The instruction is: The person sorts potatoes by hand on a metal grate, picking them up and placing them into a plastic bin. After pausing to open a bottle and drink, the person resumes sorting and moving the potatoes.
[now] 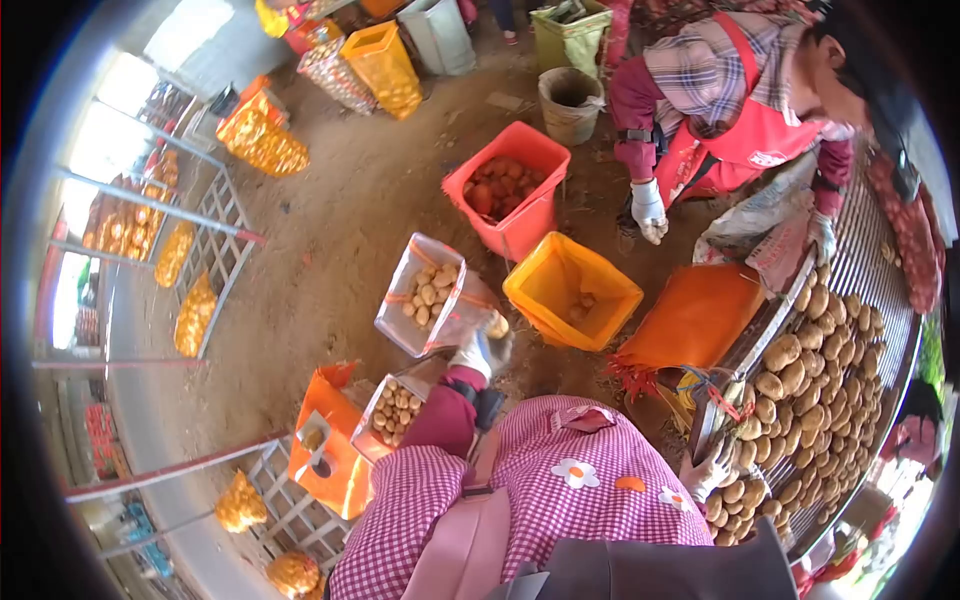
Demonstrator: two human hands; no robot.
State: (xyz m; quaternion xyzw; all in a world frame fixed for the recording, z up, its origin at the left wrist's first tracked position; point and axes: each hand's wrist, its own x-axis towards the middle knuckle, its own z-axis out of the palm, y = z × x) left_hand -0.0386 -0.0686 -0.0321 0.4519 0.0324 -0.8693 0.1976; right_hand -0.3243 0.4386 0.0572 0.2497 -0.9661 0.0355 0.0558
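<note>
My left hand [482, 354], in a light glove with a dark wristband, is closed around a potato [497, 325]. It is just right of a whitish square bin [468, 300] with potatoes inside. Below that, a smaller bin [372, 432] of small potatoes stands left of my sleeve. My right hand [706, 470], also gloved, rests with its fingers apart at the near edge of a slatted sorting table [860, 235]. Beside its fingertips lies a heap of potatoes [800, 410]. Part of that hand is hidden by my checked apron [590, 470].
A red bin [520, 235] and a yellow bin [530, 290], both with potatoes inside, stand ahead. Across the table a co-worker [740, 90] in a red apron bends over. Orange bags [690, 320] hang at the table's end. Filled net sacks [265, 140] and metal racks [225, 240] line the left.
</note>
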